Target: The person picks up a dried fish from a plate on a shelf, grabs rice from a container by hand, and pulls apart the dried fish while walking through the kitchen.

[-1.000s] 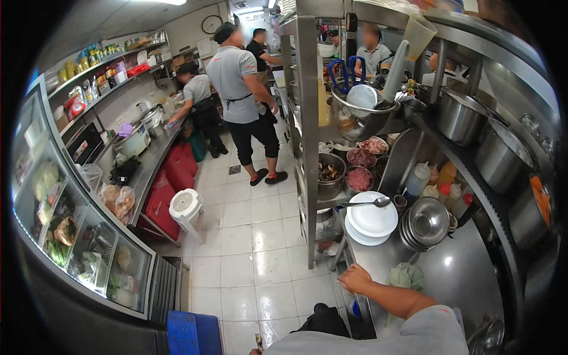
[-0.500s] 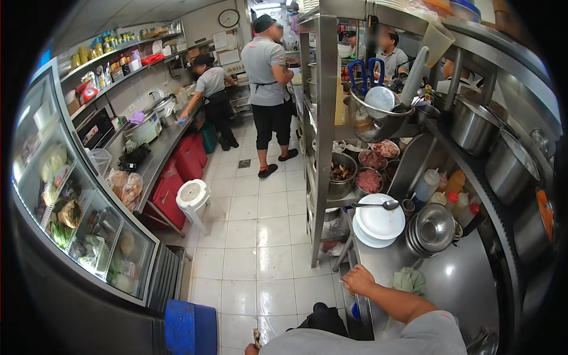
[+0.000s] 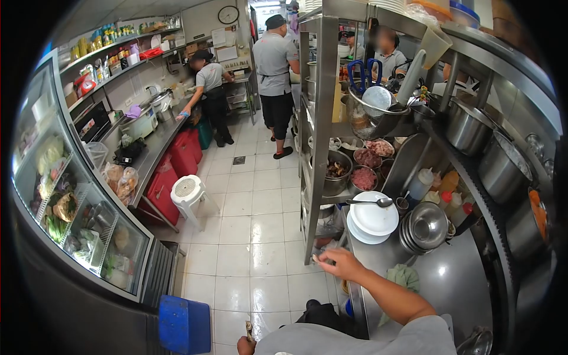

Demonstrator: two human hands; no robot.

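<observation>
My right hand (image 3: 337, 262) is held out beside the steel counter (image 3: 455, 296), fingers closed together around a small pale thing too small to name. Left of it stands the metal shelf post. Beyond the hand, on the counter, sit stacked white plates (image 3: 370, 222) with a dark spoon (image 3: 384, 202) on top, and next to them nested steel bowls (image 3: 427, 228). A green cloth (image 3: 403, 278) lies behind my forearm. Low at the bottom edge, my left hand (image 3: 245, 345) is closed around a small brownish item (image 3: 249, 329) that I cannot identify.
A white stool (image 3: 188, 194) stands on the tiled floor, a blue bin (image 3: 183, 325) at bottom left beside the glass-door fridge (image 3: 89, 219). One person (image 3: 275, 77) stands in the aisle; another (image 3: 210, 89) leans over the left counter. More people are behind the shelf.
My right hand has moved left, away from the counter edge. My left hand shows more at the bottom. The person in the aisle has stepped farther away.
</observation>
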